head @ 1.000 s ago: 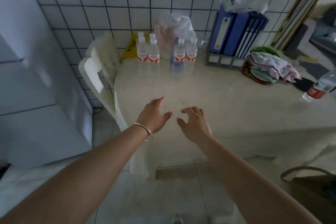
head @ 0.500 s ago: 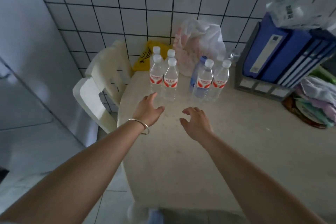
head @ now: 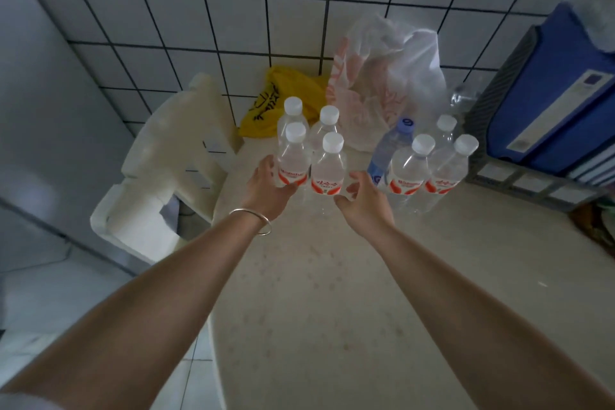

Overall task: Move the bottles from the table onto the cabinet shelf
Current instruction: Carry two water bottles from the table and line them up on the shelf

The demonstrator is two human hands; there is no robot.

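Two clusters of clear water bottles with white caps and red labels stand at the back of the beige table (head: 332,293). In the left cluster, the front-left bottle (head: 294,156) and front-right bottle (head: 327,163) stand before two more (head: 327,116). My left hand (head: 266,186) curls round the lower part of the front-left bottle, thumb across its front. My right hand (head: 364,200) is spread just right of the front-right bottle, fingers apart and not closed on it. The right cluster (head: 412,166) includes a blue-capped bottle (head: 394,143).
A white plastic chair (head: 173,176) stands at the table's left edge. A yellow bag (head: 266,106) and a clear plastic bag (head: 382,76) lean on the tiled wall behind the bottles. Blue binders (head: 559,103) fill a grey rack (head: 519,173) at right. A grey cabinet face (head: 50,110) is at left.
I have come closer to the table. Both hands moved forward from mid-table to the left cluster; the left hand now wraps the front-left bottle.
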